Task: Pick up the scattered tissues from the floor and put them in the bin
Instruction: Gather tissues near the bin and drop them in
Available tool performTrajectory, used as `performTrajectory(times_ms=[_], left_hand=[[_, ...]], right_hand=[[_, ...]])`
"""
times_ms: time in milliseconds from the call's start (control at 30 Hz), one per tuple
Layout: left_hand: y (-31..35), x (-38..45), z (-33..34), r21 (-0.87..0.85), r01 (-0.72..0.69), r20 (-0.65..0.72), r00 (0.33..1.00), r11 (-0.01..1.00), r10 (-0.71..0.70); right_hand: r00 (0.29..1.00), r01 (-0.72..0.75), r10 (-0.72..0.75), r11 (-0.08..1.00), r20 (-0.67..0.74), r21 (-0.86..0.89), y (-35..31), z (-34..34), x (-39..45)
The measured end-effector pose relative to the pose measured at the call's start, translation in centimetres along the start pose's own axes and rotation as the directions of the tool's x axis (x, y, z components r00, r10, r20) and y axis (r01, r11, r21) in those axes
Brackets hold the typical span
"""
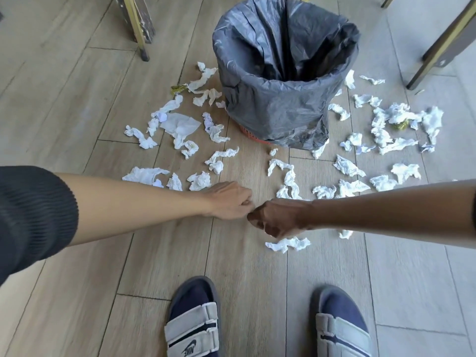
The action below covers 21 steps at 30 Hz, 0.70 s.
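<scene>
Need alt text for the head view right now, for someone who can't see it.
Both hands reach down over a wood floor: the left hand and right hand have curled fingers, with no tissue visibly held. Crumpled tissues lie scattered around a bin lined with a grey bag.

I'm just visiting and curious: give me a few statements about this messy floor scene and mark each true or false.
1. The bin has a dark plastic liner. True.
2. The bin lies tipped on its side. False: it stands upright.
3. Crumpled tissues lie on both sides of the bin. True.
4. The left hand rests inside the bin. False: it is low over the floor, near the right hand.
5. A tissue lies just below the right hand. True.
</scene>
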<state>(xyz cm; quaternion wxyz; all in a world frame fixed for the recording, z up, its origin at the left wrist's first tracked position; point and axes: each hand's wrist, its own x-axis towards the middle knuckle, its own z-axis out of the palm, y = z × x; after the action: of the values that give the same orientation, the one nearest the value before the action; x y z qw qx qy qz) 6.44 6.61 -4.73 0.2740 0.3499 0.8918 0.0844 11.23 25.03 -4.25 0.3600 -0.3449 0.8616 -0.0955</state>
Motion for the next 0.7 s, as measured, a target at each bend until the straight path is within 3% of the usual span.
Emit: performTrajectory(times_ms=[167, 300, 467, 700], left_hand=[[1.7, 2.7, 0.1, 0.023, -0.153, 0.038, 0.988, 0.988, 0.152], [2.9, 4.7, 1.2, 0.119, -0.312, 0.11, 0.948, 0.943, 0.299], [2.7, 5.7, 3.1, 0.141, -0.367, 0.191, 0.921, 0.919, 0.339], [1.3, 5.2, 3.5, -0.023, -0.377, 0.172, 0.911, 0.926, 0.375]], right_hand=[[0.993, -0.08, 0.069, 0.989, -0.091, -0.122, 2.8, -0.9, -3.8], [0.977, -0.176, 0.167, 0.983, -0.134, -0.053, 4.0, 0.5, -6.7], [0.962, -0.266, 0.256, 0.957, -0.094, -0.119, 4.0, 4.1, -8.8], [0.973, -0.227, 0.219, 0.961, -0.069, -0.156, 3.0, 8.0, -8.4]])
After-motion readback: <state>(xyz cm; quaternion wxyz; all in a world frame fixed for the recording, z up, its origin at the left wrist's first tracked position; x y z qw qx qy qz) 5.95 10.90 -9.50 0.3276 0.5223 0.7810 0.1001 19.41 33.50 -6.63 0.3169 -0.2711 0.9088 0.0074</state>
